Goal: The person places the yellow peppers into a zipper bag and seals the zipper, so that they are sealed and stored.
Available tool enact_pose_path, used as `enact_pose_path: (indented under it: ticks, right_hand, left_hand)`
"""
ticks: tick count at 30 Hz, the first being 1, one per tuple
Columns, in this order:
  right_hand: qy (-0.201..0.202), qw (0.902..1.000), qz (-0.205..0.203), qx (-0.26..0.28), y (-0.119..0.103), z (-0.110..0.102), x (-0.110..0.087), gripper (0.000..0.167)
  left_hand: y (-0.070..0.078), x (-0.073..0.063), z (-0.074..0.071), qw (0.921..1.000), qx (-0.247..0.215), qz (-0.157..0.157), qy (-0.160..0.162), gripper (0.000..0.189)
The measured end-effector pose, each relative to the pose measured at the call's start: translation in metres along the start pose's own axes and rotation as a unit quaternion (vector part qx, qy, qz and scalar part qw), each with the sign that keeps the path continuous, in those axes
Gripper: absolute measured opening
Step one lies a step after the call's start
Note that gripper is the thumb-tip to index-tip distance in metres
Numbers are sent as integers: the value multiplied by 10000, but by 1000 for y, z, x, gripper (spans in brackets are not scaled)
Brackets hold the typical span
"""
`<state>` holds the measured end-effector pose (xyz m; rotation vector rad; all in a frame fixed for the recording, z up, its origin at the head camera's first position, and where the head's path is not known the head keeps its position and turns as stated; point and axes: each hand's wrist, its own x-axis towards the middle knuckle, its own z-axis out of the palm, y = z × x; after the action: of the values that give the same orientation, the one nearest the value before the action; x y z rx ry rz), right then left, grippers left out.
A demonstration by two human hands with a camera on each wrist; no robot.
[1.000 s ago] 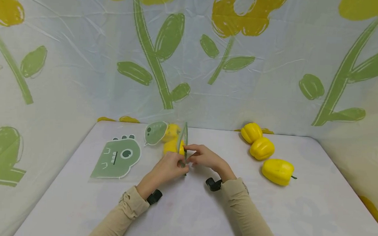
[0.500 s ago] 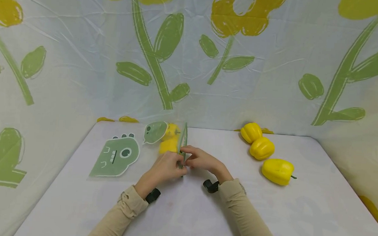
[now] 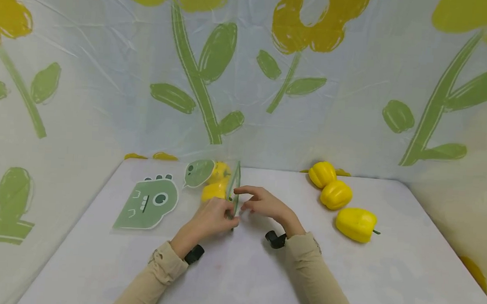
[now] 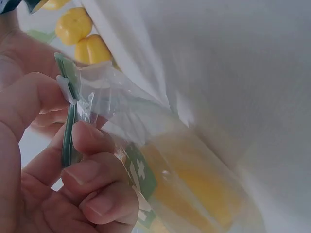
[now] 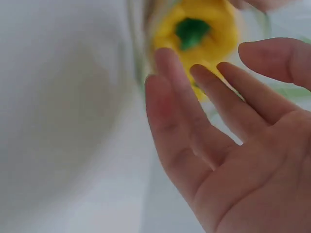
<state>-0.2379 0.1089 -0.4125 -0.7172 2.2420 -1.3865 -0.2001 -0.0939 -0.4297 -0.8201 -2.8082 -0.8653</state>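
A clear zip bag (image 3: 156, 202) with a green dinosaur print lies on its side, its green-edged mouth facing right. Inside are yellow bell peppers (image 3: 215, 191), one behind the other. My left hand (image 3: 212, 217) pinches the near part of the mouth's zip edge between thumb and fingers; a small pale slider (image 4: 66, 89) sits on that zip in the left wrist view. My right hand (image 3: 267, 204) is held at the mouth with fingers extended and nothing gripped. In the right wrist view, a pepper (image 5: 223, 36) with a green stem shows beyond its fingertips.
To the right on the white table (image 3: 257, 281) lie three loose yellow bell peppers: one (image 3: 322, 174) at the back, one (image 3: 336, 195) close to it, and one (image 3: 356, 225) nearer. A flower-printed cloth (image 3: 353, 107) rises behind the table.
The nearer bagged pepper has shifted left, deeper into the bag. My right hand moved left to the mouth, then drew slightly back with its fingers extended. My left hand has shifted slightly left, keeping its pinch.
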Motion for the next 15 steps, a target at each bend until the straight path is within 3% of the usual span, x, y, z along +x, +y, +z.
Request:
enact_pose_path:
  ticks: [6,11,15]
  right_hand:
    - [908,9929,-265,-725,-16,-38,-24,40]
    - [1839,9755,-214,-1187,-25,-79,-60,34]
    - [2375,9572,-190,-1646,-25,-113,-102,30]
  left_hand:
    - [2,1,-1,9999,124,-29,-50,23]
    - [3,-1,-3,10000,74,-25,-6,25]
    - [4,0,-3,10000,59,-44,8,23]
